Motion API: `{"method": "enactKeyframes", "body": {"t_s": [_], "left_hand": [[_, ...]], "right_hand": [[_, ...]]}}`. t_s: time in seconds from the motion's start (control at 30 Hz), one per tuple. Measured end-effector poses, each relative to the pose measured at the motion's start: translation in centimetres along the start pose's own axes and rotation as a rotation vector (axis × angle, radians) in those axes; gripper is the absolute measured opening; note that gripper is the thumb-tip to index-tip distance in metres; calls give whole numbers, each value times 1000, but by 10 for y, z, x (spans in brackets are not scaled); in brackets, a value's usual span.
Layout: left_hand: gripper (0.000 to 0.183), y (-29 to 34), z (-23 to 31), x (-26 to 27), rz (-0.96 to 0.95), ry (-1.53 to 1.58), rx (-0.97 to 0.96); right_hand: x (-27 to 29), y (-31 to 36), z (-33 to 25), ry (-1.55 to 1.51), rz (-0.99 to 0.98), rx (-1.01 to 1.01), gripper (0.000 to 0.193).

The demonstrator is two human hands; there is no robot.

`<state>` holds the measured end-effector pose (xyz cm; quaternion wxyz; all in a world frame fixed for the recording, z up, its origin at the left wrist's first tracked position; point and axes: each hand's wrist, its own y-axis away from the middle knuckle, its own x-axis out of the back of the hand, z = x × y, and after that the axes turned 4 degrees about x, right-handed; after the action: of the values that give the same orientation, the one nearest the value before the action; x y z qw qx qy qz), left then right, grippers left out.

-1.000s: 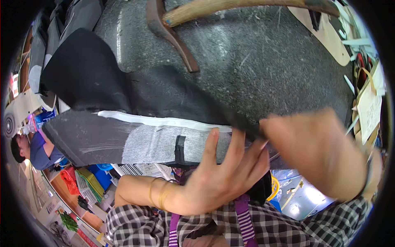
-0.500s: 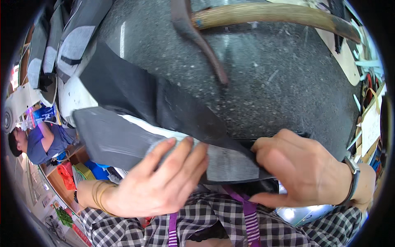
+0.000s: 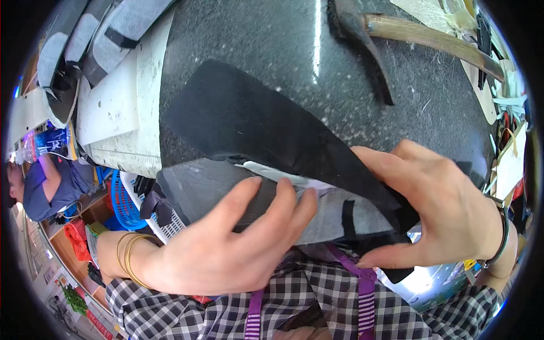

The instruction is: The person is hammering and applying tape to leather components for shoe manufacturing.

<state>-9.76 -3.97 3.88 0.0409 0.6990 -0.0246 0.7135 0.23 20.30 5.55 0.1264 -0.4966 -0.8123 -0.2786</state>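
Observation:
A long black leather-like piece (image 3: 255, 119) lies aslant in front of me, joined along its right part to a grey-backed panel (image 3: 198, 181). A narrow white strip (image 3: 277, 173) shows in the fold between them. My left hand (image 3: 226, 243) holds the grey panel, fingertips against the white strip, its thumb hidden. Around the right end of the work curves my right hand (image 3: 447, 209), fingers on the black side and thumb lower down, with dark material between them. A small black tab (image 3: 348, 218) crosses the light grey patch between my hands.
A hammer with a wooden handle (image 3: 430, 38) rests on the dark speckled worktop (image 3: 283, 45). Several similar grey-black pieces (image 3: 119, 39) lie far left. Beside them is a white board (image 3: 113, 107). A blue basket (image 3: 122, 201) stands below left. Another person (image 3: 51, 187) sits at left.
The black piece has swung right and now lies flatter over the grey panel. My right hand's fingers have spread wider around the right end. The hammer appears farther right in view.

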Motion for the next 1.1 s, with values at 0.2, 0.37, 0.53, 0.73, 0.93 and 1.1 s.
{"method": "enactKeyframes", "body": {"t_s": [0.2,0.37,0.53,0.73,0.93,1.1], "left_hand": [[35,12,10,-2,-95,64,61],[26,21,-10,-15,51,475,189],[27,12,-22,-24,307,210,437],[36,23,-75,-24,87,641,615],[25,14,-75,-26,59,520,203],[27,26,-100,-44,246,274,-351]], "right_hand": [[-87,-1,-38,840,329,-18,36],[-98,-11,-25,602,447,73,31],[-103,-25,-38,479,396,-136,31],[-107,-26,-24,872,293,199,12],[-70,-38,-31,571,106,167,7],[-82,-47,-44,740,24,142,8]]}}
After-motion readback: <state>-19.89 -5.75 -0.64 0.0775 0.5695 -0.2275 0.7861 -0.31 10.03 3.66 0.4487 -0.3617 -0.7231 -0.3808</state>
